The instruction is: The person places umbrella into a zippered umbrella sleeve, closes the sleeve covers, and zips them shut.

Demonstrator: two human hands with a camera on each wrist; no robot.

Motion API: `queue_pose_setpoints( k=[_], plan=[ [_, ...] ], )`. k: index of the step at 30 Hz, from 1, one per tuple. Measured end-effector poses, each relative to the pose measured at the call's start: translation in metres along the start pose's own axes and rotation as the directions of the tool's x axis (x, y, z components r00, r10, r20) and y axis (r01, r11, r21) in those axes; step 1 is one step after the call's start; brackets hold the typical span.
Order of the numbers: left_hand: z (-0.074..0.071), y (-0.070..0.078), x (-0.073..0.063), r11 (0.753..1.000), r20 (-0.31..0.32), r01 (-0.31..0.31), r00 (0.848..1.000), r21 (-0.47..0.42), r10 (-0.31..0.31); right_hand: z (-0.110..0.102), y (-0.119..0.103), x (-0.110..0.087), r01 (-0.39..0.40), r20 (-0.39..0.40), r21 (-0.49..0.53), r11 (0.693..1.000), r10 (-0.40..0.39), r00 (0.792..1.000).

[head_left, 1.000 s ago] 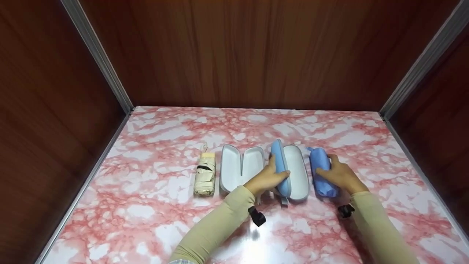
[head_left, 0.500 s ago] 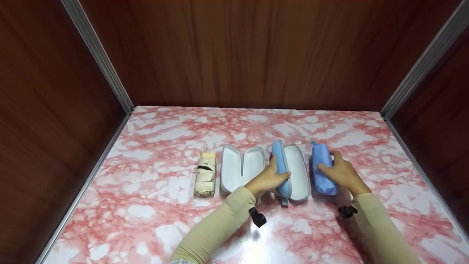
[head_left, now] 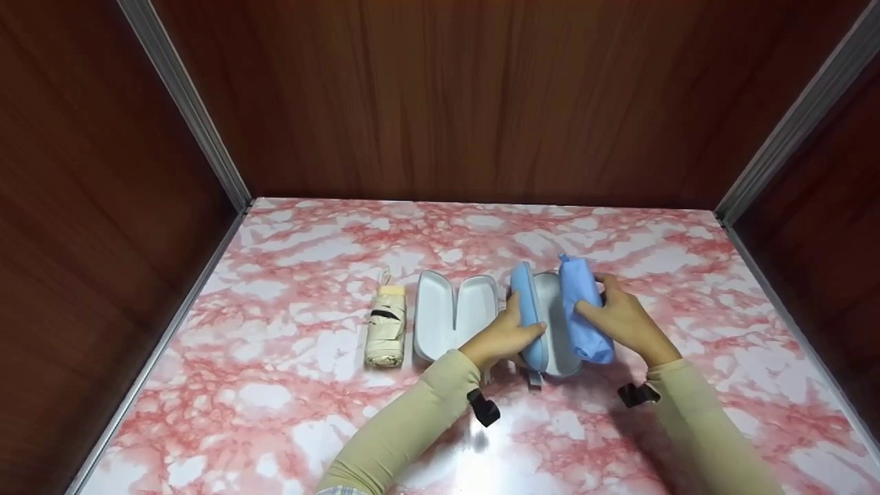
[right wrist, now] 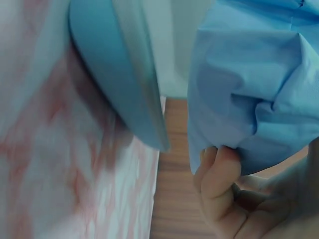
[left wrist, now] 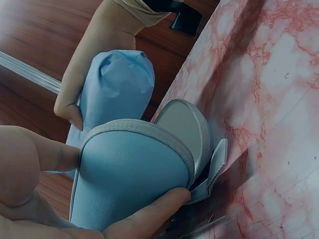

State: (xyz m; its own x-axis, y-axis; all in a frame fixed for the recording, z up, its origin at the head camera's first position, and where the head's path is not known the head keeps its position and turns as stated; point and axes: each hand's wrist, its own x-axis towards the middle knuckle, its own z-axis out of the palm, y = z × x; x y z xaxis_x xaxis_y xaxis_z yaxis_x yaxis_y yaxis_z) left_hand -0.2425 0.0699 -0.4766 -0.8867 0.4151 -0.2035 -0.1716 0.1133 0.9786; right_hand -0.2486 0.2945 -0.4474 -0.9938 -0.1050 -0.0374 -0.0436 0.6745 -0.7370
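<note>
In the head view my left hand grips the raised lid of a blue clamshell case, thumb on one side and fingers on the other. The case's pale lower half lies on the table; its grey tab shows in the left wrist view. My right hand holds a blue folded umbrella, its cloth creased at the near end. The umbrella hangs over the right part of the open case, hiding some of the lower half. In the right wrist view, curled fingertips press the blue cloth, apart from the blue case.
Left of my left hand, a second case lies open with its pale inside up. Beside it is a beige folded umbrella with a yellow end. Dark wood-grain panels stand around the red-and-white marbled table.
My right hand has lifted the blue folded umbrella off the table and carried it left, over the open case. The left hand and the case lid have stayed in place.
</note>
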Motion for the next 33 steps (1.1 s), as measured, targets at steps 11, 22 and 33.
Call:
queue_pose_setpoints(
  k=[11, 22, 33],
  plan=[
    [-0.001, -0.001, -0.001, 0.999, 0.005, -0.017, 1.0, 0.032, 0.016, 0.02, -0.002, 0.009, -0.005, 0.029, -0.001, 1.0, 0.005, 1.0],
    [-0.001, 0.0, -0.002, 1.0, 0.016, -0.021, 1.0, 0.018, 0.021, 0.035, 0.005, 0.018, 0.053, 0.009, -0.119, 0.992, -0.053, 0.999],
    [-0.001, 0.003, -0.004, 0.999, 0.003, -0.046, 0.999, -0.001, 0.046, 0.038, 0.006, 0.021, 0.05, 0.014, -0.176, 0.983, -0.048, 0.999]
  ],
)
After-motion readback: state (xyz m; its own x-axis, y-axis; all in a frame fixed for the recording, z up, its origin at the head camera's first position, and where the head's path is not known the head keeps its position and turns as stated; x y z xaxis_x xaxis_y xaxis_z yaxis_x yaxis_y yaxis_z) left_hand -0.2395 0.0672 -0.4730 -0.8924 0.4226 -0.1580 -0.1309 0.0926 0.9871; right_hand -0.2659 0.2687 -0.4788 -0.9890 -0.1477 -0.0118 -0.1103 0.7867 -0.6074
